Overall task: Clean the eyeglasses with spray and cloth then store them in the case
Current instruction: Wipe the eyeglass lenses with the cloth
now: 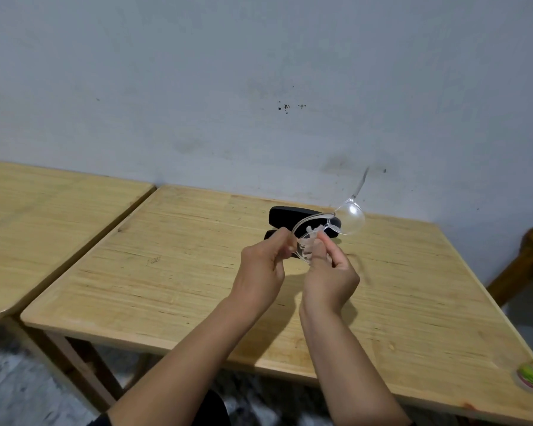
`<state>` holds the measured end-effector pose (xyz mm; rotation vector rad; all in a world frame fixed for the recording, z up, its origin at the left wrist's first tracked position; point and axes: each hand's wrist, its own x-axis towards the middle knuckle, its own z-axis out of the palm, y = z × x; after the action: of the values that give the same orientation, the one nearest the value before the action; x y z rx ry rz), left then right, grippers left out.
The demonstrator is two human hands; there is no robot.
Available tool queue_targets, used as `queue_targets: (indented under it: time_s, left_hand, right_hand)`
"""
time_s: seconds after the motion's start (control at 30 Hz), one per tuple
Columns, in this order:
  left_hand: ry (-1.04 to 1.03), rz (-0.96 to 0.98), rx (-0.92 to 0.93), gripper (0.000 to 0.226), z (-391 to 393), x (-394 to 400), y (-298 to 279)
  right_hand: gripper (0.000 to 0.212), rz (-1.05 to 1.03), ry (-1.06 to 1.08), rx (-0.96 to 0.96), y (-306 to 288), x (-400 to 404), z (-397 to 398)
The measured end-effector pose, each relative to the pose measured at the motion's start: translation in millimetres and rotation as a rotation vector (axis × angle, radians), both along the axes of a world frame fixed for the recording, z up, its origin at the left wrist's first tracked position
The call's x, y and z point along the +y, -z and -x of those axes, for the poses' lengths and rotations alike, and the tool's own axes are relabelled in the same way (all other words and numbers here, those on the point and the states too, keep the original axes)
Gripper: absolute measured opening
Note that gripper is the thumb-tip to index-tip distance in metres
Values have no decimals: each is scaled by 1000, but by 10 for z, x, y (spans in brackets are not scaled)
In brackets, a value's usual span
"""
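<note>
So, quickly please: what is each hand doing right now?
Left hand: closed, holding the eyeglasses by the frame.
Right hand: closed on the near lens; whether it holds a cloth cannot be told.

A light wooden table point(173, 287) with visible grain fills the centre of the view, its far edge touching a pale grey-blue wall point(259, 72). At nine o'clock a second wooden table point(43, 226) of the same colour stands just beside it, separated by a narrow gap. The wall carries small dark specks and smudges near its middle. At three o'clock part of a darker wooden piece of furniture point(526, 259) shows. Mottled grey floor point(10, 385) appears at seven o'clock.
</note>
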<state>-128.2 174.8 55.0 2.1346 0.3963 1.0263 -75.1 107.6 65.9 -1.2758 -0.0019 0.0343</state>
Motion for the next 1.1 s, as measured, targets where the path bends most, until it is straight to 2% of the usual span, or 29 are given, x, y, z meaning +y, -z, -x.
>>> queue_targets:
  time_s: [0.13,0.43,0.73,0.93,1.0,1.1]
  left_hand:
    - [36,-38,-16,43,-10,-52,12]
    - [40,-20,-26,46,-30,98,-30]
    - [-1,15,-6,47,1,176,-75]
    - [-29,28,17,45,57,277,-101]
    - [-34,28,25,48,74,287,-88]
    - [-47,35,21,43,93,276,-53]
  right_hand:
    - [20,-44,-20,-16,6,3,-15]
    - [28,164,-365,-134,32,-138,-96]
    - [23,195,-542,-192,-61,-178,-165]
    - [20,388,-720,-277,-118,-225,-199]
    - [18,418,-724,-275,-128,-239,-212]
    - [16,411,-612,-248,-93,-240,-202]
